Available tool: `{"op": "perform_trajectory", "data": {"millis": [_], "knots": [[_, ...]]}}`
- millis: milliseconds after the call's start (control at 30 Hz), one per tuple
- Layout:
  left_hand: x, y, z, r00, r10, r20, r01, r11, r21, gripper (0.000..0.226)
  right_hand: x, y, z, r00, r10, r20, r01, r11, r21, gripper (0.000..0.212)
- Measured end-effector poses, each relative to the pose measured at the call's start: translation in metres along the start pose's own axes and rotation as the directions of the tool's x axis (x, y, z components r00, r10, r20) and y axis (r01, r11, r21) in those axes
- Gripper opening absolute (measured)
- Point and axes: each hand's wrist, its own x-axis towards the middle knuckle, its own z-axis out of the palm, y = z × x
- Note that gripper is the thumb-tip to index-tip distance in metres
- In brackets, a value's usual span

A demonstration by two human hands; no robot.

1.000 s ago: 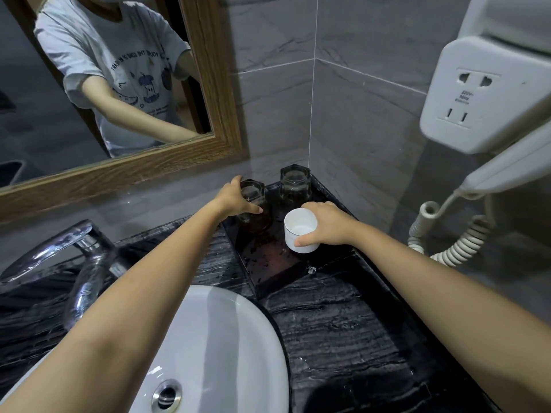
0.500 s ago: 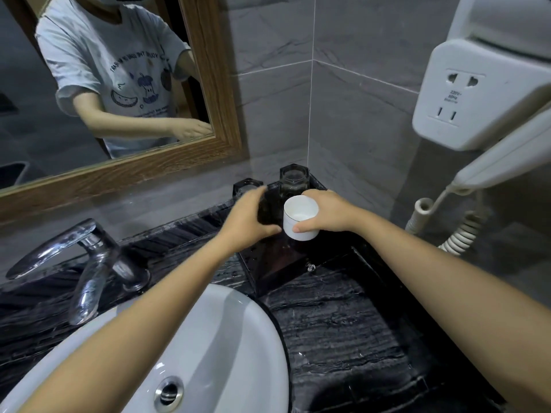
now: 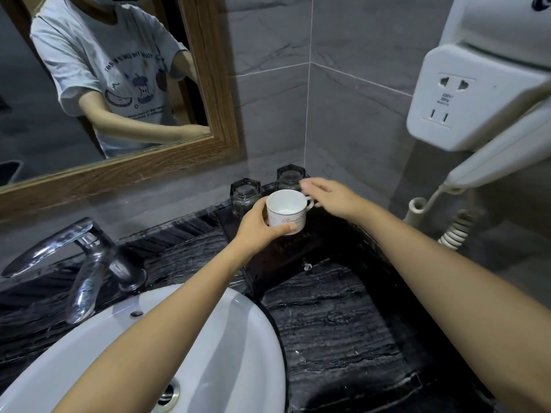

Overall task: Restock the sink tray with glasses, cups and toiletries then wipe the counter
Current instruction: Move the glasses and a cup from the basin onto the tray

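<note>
— While the left hand (image 3: 262, 226) is wrapped round the body of the white cup (image 3: 286, 211), thumb across the front, the cup is held over the middle of the tray (image 3: 280, 257), seemingly clear of its floor. Right hand (image 3: 331, 198): fingers loose and spread just beside the cup's handle, holding nothing. Contact with the handle cannot be told.
— Noted. Handling estimate?
— Glazed ceramic by the look: rigid, light enough for one hand, smooth, likely slippery if wet. Looks empty inside. Chips if knocked. Judged, not tested.
— Nearest hazards?
— Two at the back of the tray, left glass (image 3: 245, 193) and right glass (image 3: 290, 176), both just behind the cup. Hard against hard; a bump could crack either.
— Best hold?
— Body grip as it stands, or the handle, which points toward the tray's right side. Set down flat in front of the glasses, with a gap kept. Rim pinches to be avoided.
</note>
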Motion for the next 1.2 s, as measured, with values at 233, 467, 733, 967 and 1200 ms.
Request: {"op": "perform_trajectory", "data": {"millis": [233, 467, 733, 967, 1200], "knots": [[0.012, -0.003, 0.013, 0.999, -0.029, 0.023, 0.03, 0.999, -0.045, 0.079, 0.011, 0.041, 0.006, 0.99, 0.02, -0.137, -0.022, 1.0, -0.016, 0.021], [0.032, -0.006, 0.039, 0.999, -0.035, 0.0, 0.035, 0.998, 0.06, 0.081, 0.023, 0.069, 0.014, 0.931, 0.2, -0.307, -0.146, 0.971, 0.19, 0.016], [0.049, -0.024, 0.06, 0.995, -0.098, -0.014, 0.099, 0.984, 0.148, 0.082, 0.034, 0.091, 0.025, 0.883, 0.314, -0.349, -0.252, 0.945, 0.21, 0.017], [0.05, -0.024, 0.075, 0.994, -0.108, -0.013, 0.109, 0.986, 0.123, 0.078, 0.036, 0.101, 0.021, 0.871, 0.327, -0.366, -0.299, 0.945, 0.131, 0.016], [0.042, -0.018, 0.074, 0.995, -0.089, -0.048, 0.096, 0.981, 0.17, 0.089, 0.028, 0.092, 0.019, 0.882, 0.298, -0.365, -0.304, 0.952, 0.043, 0.022]]}}
